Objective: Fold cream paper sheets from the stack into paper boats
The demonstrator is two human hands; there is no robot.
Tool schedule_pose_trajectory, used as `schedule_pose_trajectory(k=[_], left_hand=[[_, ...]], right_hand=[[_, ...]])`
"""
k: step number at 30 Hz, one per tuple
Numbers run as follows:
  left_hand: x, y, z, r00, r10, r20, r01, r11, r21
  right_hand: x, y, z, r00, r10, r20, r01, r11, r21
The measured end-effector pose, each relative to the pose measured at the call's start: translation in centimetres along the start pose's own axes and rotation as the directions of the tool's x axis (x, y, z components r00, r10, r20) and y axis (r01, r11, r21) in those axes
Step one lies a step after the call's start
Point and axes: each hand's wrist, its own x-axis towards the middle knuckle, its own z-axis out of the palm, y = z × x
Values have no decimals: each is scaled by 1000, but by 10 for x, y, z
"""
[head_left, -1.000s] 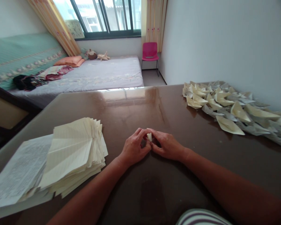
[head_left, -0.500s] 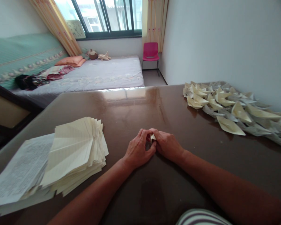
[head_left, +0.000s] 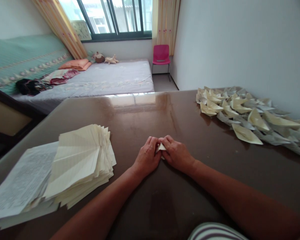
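Between my two hands, over the middle of the brown table (head_left: 145, 123), is a small folded piece of cream paper (head_left: 161, 147). My left hand (head_left: 148, 156) is closed on its left side, with fingers and thumb pinching it. From the other side my right hand (head_left: 177, 153) grips the same paper, its fingertips meeting those of the left. Most of the paper is hidden by the fingers; a pale triangular part shows between them. To the left lies a stack of cream lined sheets (head_left: 75, 156), resting partly over white printed sheets (head_left: 22, 180).
A pile of folded paper boats (head_left: 240, 110) covers the table's far right, against the wall (head_left: 235, 43). Beyond the far edge are a bed (head_left: 120, 76) and a pink chair (head_left: 161, 55). A dark chair back (head_left: 10, 116) stands at the left.
My fingers have shifted around the folded paper, closing the gap between the hands. More of its pale triangular face shows now. The sheets and the boats have stayed put.
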Motion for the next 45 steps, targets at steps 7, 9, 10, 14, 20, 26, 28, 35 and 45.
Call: schedule_pose_trajectory(k=[7, 9, 10, 14, 20, 26, 28, 35, 45], left_hand=[[1, 2, -5, 991, -130, 42, 116, 964, 239], [2, 2, -5, 989, -145, 40, 128, 951, 283], [2, 2, -5, 989, -141, 43, 123, 948, 295], [2, 3, -5, 988, -142, 61, 119, 951, 285], [-1, 4, -5, 979, -172, 107, 132, 942, 308], [2, 2, -4, 981, -153, 122, 103, 932, 347], [2, 2, -4, 979, -172, 111, 123, 927, 353], [1, 2, -5, 977, -202, 70, 170, 933, 317], [1, -12, -13, 996, -22, 88, 11, 993, 119]], right_hand=[[3, 5, -5, 999, 23, 35, -21, 999, -47], [4, 9, -3, 999, 42, 15, -41, 999, -24], [5, 10, -2, 999, 42, 2, -42, 999, -2], [4, 11, 3, 998, -36, -60, 44, 990, 133], [0, 5, 1, 993, -17, -114, 20, 999, 25], [3, 5, 1, 991, -23, -134, 26, 999, 24], [3, 6, 2, 989, 21, -147, -8, 996, 88], [4, 11, 6, 991, 84, -107, -60, 975, 212], [8, 29, 1, 993, -88, -78, 108, 950, 292]])
